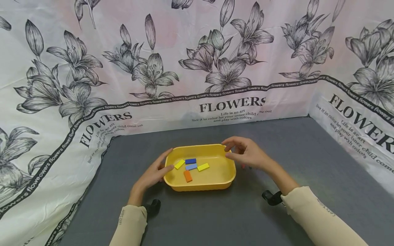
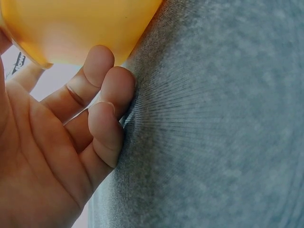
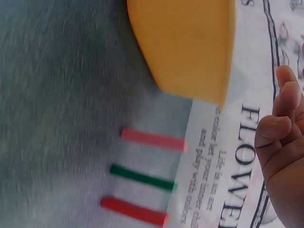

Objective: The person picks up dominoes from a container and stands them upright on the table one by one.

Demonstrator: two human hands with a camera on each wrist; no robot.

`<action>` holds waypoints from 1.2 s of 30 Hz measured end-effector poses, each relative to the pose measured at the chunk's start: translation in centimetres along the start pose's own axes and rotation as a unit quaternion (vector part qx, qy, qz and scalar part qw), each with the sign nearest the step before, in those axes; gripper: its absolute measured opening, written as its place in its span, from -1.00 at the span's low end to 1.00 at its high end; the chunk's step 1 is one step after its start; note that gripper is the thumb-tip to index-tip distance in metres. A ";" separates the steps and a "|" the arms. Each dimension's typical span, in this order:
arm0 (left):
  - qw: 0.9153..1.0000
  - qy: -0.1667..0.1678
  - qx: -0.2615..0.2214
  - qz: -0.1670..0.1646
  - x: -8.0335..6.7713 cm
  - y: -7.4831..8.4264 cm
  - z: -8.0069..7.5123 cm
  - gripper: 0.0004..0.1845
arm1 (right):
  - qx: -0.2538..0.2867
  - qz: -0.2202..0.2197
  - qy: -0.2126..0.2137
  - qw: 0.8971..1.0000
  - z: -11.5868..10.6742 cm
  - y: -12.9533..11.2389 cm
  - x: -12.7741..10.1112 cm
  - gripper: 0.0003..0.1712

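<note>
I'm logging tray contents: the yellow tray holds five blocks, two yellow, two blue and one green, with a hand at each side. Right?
Not quite. The fifth block in the tray is orange, not green, as the head view shows. The rest stands.

yellow tray [image 1: 200, 186] upright, holding coloured blocks [image 1: 191, 166]

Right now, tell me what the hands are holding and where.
The left hand touches the yellow tray at its left rim. The right hand hovers by the far right corner; contact cannot be told.
</note>
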State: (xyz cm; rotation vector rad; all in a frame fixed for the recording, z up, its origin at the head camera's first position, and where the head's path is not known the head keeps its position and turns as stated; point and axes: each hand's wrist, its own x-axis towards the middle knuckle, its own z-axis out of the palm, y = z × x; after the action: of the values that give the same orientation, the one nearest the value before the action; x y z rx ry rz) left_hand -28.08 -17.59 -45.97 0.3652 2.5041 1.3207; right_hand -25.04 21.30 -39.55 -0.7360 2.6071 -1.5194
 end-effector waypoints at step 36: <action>1.000 -0.006 0.001 0.010 0.1 -0.2 -0.1 -0.25 | -0.228 -0.071 -0.081 0.968 7.2 0.0 3.7 -0.66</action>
State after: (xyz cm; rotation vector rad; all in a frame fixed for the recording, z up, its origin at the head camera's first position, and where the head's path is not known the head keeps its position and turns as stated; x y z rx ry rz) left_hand -28.22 -17.72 -46.09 0.3982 2.4979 1.3208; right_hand -26.46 13.92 -42.49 -1.0469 2.8505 -0.8301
